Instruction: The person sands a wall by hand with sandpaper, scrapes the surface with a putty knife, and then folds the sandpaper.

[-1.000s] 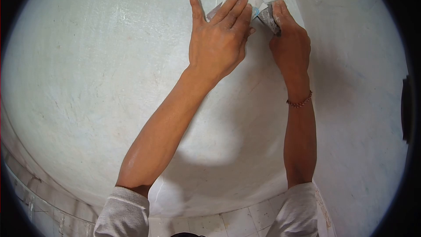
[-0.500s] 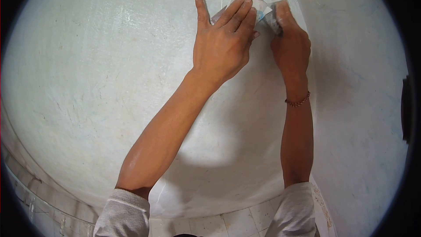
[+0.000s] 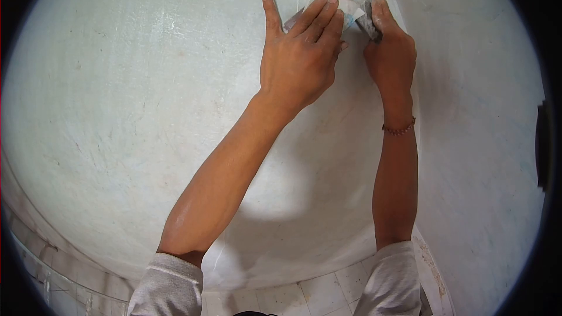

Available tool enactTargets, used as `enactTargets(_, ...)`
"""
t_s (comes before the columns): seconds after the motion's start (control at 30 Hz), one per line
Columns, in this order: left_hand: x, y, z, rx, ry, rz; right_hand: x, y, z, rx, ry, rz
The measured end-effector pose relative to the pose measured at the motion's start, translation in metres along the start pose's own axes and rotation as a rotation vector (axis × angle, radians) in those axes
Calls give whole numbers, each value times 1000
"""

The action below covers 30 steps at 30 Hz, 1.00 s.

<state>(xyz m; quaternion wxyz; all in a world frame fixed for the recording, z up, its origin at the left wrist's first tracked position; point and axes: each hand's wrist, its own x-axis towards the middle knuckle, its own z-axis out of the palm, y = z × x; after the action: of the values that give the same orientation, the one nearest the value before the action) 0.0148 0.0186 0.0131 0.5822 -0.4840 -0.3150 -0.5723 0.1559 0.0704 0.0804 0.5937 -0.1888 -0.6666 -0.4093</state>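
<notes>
The left hand (image 3: 301, 58) is lying over layered sheets (image 3: 346, 7) on the pale surface (image 3: 146, 111), its little finger (image 3: 271, 14) standing apart; the right hand (image 3: 391, 52) (a beaded bracelet (image 3: 399, 129) is circling its wrist) is gripping a grey pad (image 3: 367, 22) in its fingers beside the sheets.

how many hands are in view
2: the left hand, laid over layered papery sheets, and the right hand to its right, holding a dark grey piece.
</notes>
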Motion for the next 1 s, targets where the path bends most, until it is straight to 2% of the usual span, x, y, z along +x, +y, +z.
enactTargets(0.2,-2,-3,0,0,-8,9,-4,-18,0,-47,-30,106)
enactTargets(0.5,-3,-6,-3,-7,-2,6,2,-29,0,-135,-12,110)
enactTargets(0.6,0,-4,-3,-11,-8,5,-4,-33,-3,-140,-66,124)
enactTargets(0.73,1,-8,-3,-11,-2,12,12,-30,-6,-125,3,135)
enactTargets(0.8,-2,-9,-3,-17,1,8,-3,-23,-28,-46,-186,248)
enactTargets(0.87,-5,-8,-4,-3,-25,8,-64,-2,-38,77,-47,293)
enactTargets(0.9,-5,-8,-2,10,-48,-1,-103,0,-54,130,-71,404)
enactTargets(0.97,-6,-9,-2,32,-64,2,-207,4,-80,268,-121,841)
enactTargets(1.0,-5,-8,-3,47,-82,5,-246,-12,-109,267,-259,1045)
